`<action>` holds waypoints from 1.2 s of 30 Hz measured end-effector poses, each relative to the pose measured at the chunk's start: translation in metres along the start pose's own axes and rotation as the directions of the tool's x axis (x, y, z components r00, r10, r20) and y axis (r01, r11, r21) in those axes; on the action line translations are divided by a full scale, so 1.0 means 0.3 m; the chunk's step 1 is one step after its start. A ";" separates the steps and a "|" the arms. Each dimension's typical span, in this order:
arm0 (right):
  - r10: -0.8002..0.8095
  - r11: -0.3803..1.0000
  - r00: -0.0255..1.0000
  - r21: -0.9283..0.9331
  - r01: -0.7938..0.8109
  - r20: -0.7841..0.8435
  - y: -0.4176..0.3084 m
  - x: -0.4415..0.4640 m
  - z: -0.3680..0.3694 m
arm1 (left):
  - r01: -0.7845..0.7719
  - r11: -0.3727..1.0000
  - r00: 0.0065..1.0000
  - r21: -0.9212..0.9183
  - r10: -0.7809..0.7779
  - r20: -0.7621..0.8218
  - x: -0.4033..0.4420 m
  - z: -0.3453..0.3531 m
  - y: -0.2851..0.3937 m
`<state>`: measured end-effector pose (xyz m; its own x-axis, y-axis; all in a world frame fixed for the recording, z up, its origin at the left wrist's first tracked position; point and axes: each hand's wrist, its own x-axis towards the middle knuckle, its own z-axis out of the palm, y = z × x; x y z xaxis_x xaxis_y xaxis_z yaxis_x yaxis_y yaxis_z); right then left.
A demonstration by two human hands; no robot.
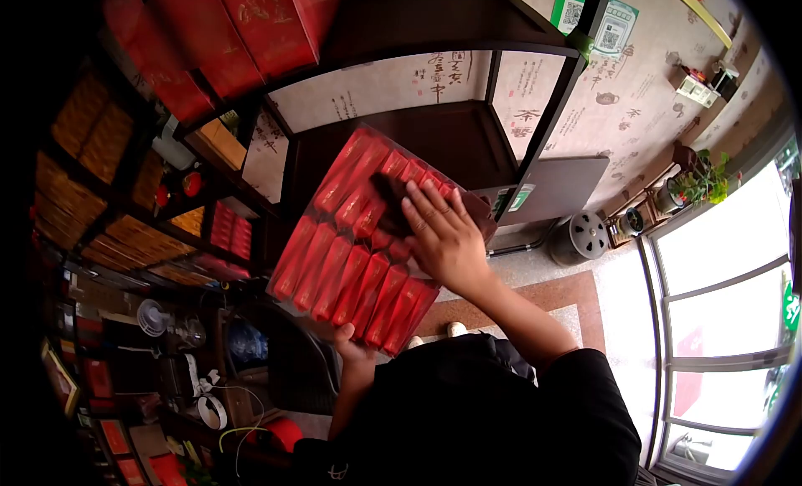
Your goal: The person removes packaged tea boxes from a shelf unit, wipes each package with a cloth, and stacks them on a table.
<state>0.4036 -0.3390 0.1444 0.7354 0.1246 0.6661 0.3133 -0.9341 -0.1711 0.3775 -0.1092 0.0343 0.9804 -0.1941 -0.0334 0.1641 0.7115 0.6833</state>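
Observation:
A flat box (pixel 334 269) with a clear cover, filled with rows of red foil packets, is tilted in front of my body. My left hand (pixel 355 349) grips its near edge, the thumb on top and the other fingers hidden underneath. On the upper right part of the box lies a dark brown cloth (pixel 478 210). My right hand (pixel 447 239) presses this cloth against the cover, fingers stretched over it and the palm hidden. Part of the cloth sticks out on either side of the hand.
Beyond the box stands a dark wooden shelf (pixel 409 139), with large red boxes (pixel 251 35) on top. More stocked shelves (pixel 100 185) line the left. A fan (pixel 154 317) and black chair (pixel 305 361) are lower left. To the right are a metal bin (pixel 582 237), plants (pixel 706 181) and windows (pixel 723 319).

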 end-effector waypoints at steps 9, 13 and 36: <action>-0.529 0.785 0.846 0.335 0.521 -0.075 -0.204 -0.246 0.057 | 0.102 0.986 0.992 -0.128 -0.092 0.085 0.007 -0.050 -0.030; -0.629 0.694 0.662 0.089 0.714 -0.408 -0.150 -0.156 0.064 | 0.328 0.901 0.939 -0.285 -0.278 0.202 0.009 -0.002 0.013; -0.501 0.793 0.787 0.172 0.584 -0.361 -0.259 -0.201 0.015 | 0.116 0.986 0.988 -0.123 -0.128 -0.091 -0.062 0.151 0.043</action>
<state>0.3377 -0.2723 0.1142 0.2048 0.4451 0.8718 0.7814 -0.6108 0.1282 0.3564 -0.1270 0.0769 0.9572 -0.2215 -0.1865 0.2893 0.7616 0.5800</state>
